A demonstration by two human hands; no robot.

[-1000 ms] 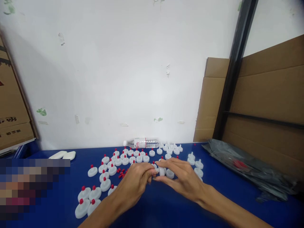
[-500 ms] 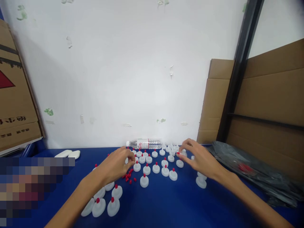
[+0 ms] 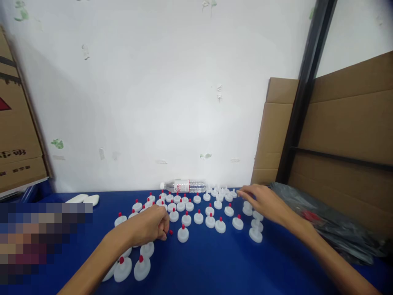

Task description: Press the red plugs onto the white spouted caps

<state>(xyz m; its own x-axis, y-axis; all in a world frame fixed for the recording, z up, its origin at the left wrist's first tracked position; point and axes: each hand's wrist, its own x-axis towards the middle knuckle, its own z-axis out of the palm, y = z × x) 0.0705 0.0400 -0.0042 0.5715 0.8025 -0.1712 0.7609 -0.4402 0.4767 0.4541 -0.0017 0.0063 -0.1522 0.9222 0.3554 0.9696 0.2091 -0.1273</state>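
Note:
My left hand (image 3: 152,223) is closed, its fingers curled down over the blue table in the middle left. A small red cap (image 3: 171,232) lies just beside its fingertips; what the fingers hold, if anything, is hidden. On the right, my right hand (image 3: 260,200) reaches out with thumb and fingers slightly apart. Its fingertips are close to an uncapped white nozzle lid (image 3: 233,192) at the back; whether they touch it I cannot tell. Several round white nozzle lids with red tips, such as one lid (image 3: 183,234), stand between and around my hands.
A clear plastic bottle (image 3: 184,186) lies along the white wall. Several uncapped lids (image 3: 256,234) stand below my right hand. Grey plastic sheeting (image 3: 325,225) lies at the right, beside cardboard (image 3: 346,135). Two white objects (image 3: 91,200) rest at the far left.
A red-tipped lid now stands left of the uncapped lids at the right. My right hand has drawn away from it toward the back lids. My left hand has moved down over the loose red caps.

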